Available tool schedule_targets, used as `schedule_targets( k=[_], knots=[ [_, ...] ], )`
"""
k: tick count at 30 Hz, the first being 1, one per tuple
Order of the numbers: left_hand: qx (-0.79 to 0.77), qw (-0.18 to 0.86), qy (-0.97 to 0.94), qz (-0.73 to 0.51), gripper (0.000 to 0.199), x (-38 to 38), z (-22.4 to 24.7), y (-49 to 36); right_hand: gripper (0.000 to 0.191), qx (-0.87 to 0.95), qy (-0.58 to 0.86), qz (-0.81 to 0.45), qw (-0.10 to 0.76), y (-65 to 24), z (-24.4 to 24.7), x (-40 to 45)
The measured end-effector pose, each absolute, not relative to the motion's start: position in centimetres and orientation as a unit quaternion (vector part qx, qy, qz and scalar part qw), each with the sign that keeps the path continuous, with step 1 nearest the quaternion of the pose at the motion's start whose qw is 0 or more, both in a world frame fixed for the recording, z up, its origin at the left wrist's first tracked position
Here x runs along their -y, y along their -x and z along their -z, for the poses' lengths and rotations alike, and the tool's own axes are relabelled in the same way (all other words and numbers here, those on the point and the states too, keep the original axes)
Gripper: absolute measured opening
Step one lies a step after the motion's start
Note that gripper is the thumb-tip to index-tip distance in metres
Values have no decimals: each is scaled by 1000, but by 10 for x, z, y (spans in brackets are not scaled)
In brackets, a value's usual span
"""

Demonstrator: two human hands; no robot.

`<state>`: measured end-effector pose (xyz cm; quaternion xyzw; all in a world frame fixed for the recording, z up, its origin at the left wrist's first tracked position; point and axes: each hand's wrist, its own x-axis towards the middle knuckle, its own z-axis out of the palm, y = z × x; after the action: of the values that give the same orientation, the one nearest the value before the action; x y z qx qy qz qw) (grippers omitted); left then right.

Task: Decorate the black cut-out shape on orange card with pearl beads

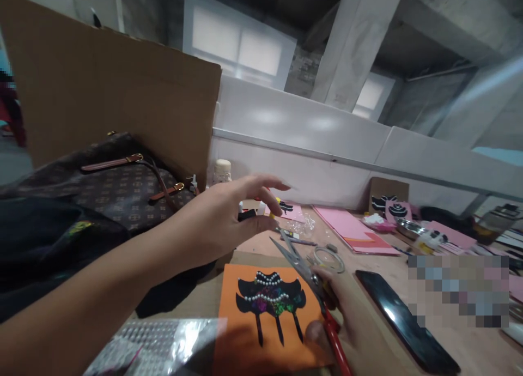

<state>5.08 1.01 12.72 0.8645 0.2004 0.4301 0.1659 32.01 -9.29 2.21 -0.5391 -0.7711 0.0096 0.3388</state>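
My right hand (351,316) grips a pair of scissors (300,264) with red handles, its blades a little apart and pointing up and left. Raised above the work surface, my left hand (241,207) has its fingers curved and apart from the thumb. I see nothing held there, though small red and yellow items show behind the fingertips. Below both hands lies an orange sheet (235,332). On it is a black pagoda-like cutout (269,297) with rows of white beads, shiny coloured flecks and three pointed legs. The right hand overlaps the sheet's right side.
A dark phone (404,316) lies to the right. Pink sheets (347,229), a coiled cable (329,259) and a metal bowl (411,228) are farther back. A patterned brown bag (118,185) stands left, before a cardboard panel (110,92). Bubble wrap (159,338) lies at the front left.
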Motion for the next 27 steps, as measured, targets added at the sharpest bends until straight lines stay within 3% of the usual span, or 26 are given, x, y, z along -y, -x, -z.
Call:
schedule_targets(
  k=[12, 17, 27],
  knots=[
    [-125, 86, -899, -412, 38, -10, -121, -56, 30, 796, 511, 6, 325, -319, -19, 87],
    [-134, 82, -902, -401, 28, -9, -120, -58, 31, 798, 506, 11, 328, -320, -20, 95],
    [-281, 220, -821, -446, 28, -16, -123, -57, 35, 753, 587, 17, 297, -347, -6, 63]
  ],
)
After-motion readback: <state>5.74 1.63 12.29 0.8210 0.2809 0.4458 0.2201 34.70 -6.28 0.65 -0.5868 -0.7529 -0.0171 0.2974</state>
